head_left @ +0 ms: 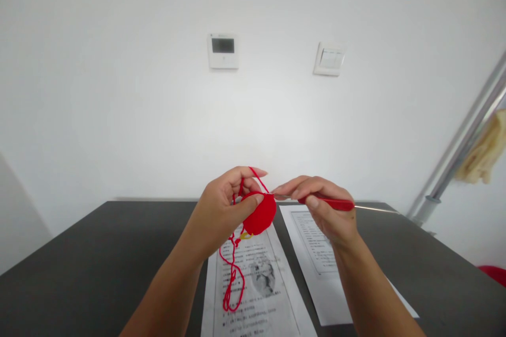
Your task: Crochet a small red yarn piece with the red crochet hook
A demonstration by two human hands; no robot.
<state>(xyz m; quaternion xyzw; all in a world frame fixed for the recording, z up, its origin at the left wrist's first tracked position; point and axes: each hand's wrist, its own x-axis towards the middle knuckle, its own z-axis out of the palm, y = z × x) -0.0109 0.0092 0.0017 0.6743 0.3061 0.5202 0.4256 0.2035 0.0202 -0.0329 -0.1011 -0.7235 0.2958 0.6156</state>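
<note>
My left hand (233,195) pinches a round red crochet piece (261,217) between thumb and fingers. A strand of red yarn (259,179) runs over its raised index finger down to the top edge of the piece. In my right hand (328,200) is a crochet hook (336,204) with a red handle and thin metal ends, held level. Its tip meets the upper right edge of the piece, where the exact stitch is too small to make out. Loose red yarn (233,279) hangs in loops below my left hand. A bit of yellow (245,236) shows under the piece.
Two printed sheets lie on the dark table (130,253): a left sheet (253,300) with a picture and a right sheet (316,284) partly under my right arm. A white wall rises behind. A metal pole (462,147) with yellowish cloth (484,152) stands right.
</note>
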